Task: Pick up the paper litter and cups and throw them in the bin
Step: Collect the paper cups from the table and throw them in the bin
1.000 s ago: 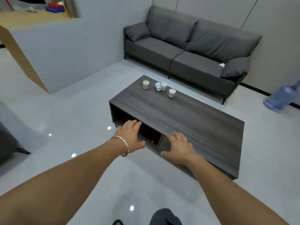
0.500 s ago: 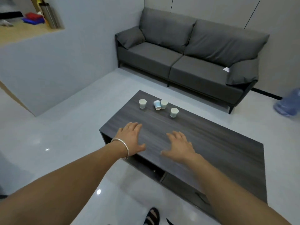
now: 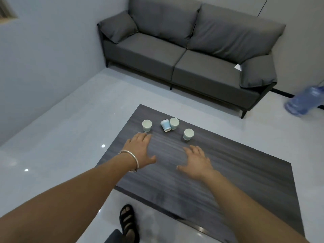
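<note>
Here, the left hand (image 3: 140, 151) and right hand (image 3: 196, 161) extend over the dark bench (image 3: 236, 172), fingers straight and holding nothing, just short of four paper cups (image 3: 188, 134) near its far end, the blue cup (image 3: 165, 125) tilted against its neighbour.

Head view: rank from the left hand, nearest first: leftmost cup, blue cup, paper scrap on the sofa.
1. leftmost cup, just beyond the left hand
2. blue cup, further right on the table
3. paper scrap, far off on the sofa
</note>
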A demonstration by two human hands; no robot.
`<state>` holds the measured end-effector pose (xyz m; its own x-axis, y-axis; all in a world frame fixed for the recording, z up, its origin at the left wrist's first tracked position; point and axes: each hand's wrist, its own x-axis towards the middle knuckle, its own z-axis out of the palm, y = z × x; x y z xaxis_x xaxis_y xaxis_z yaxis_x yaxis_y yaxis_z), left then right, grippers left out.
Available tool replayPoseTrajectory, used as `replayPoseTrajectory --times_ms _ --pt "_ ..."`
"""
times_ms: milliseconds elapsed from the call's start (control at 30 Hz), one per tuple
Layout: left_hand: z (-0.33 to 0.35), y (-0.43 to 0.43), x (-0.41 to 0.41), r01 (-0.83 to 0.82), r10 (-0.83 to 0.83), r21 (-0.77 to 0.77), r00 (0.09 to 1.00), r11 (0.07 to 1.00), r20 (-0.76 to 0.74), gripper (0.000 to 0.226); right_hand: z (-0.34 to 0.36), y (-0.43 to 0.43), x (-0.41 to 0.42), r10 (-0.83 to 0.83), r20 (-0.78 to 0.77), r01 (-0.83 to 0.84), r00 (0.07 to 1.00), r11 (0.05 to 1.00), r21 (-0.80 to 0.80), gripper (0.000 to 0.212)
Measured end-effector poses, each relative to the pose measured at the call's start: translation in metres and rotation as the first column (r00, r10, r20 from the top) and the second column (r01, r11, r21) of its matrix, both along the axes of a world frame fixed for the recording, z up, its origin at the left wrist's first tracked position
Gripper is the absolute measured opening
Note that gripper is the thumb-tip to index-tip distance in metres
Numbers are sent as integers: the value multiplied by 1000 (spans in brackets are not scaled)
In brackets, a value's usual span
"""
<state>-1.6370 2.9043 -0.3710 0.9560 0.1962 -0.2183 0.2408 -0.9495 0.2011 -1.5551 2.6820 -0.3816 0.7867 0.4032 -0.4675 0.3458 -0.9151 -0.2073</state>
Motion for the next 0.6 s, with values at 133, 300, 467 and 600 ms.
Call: replayPoseTrajectory --times_ms 133,300,467,600 --pt "-11 35 44 63 -66 -63 997 996 -37 92 -13 24 27 -79 -30 79 996 997 -25 90" --pt "-32 51 91 97 -106 -118 991 988 -75 91 -36 37 58 -153 -45 150 987 987 -64 91" --pt "-57 54 127 76 -93 -166 991 983 -100 90 -66 45 103 -176 -74 170 982 982 -78 90" --pt "-83 54 156 67 -92 -191 988 979 -127 90 -99 49 149 -204 -61 200 977 977 -69 92"
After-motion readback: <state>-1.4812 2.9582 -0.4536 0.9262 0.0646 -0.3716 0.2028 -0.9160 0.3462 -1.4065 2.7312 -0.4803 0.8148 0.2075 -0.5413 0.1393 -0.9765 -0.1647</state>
